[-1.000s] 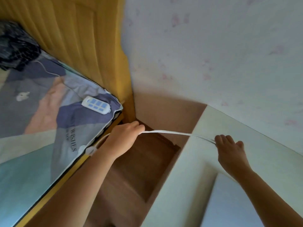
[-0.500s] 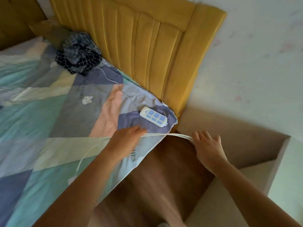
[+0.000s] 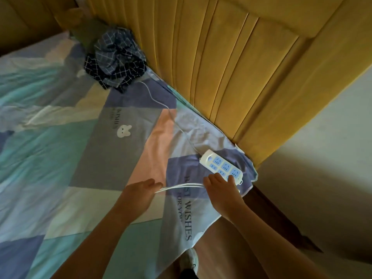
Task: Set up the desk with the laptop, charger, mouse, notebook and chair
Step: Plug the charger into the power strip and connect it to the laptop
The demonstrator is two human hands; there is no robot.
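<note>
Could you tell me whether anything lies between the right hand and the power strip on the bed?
Nothing visible does. The right hand, gripping the white cable that the left hand also holds, has its fingertips right at the near edge of the power strip, which lies uncovered on the bedspread.

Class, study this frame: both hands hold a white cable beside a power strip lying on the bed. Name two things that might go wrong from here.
1. The power strip lies on soft bedding near the bed's corner; a tug from the right hand might drag it off the edge.
2. The white cable is stretched between the right hand and the left hand; pulling harder may strain it or snag the bedsheet.
</note>
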